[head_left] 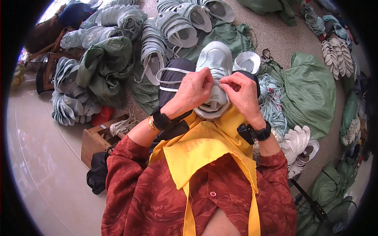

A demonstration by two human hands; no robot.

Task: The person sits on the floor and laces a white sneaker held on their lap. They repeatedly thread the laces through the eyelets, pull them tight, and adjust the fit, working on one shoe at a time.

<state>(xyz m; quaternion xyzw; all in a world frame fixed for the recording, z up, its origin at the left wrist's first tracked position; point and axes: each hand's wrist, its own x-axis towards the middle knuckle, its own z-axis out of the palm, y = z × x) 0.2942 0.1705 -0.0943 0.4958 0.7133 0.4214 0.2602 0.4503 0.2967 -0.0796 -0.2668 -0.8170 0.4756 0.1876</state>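
Observation:
A pale grey-white sneaker rests between my knees on the yellow apron, its toe pointing away from me. My left hand pinches the white shoelace over the lacing area, and a loop of that lace sticks out to the left across the dark trouser leg. Close by on the other side, my right hand has thumb and fingertips pressed together on the lace at the eyelets. Both hands partly cover the eyelets and the sides of the shoe. The tongue and collar show below them.
Stacked pale shoes stand beyond my knees, with more stacks at left. Light-blue laces hang beside my right knee, near a green sack. A wooden stool stands at left; white shoe parts lie at right.

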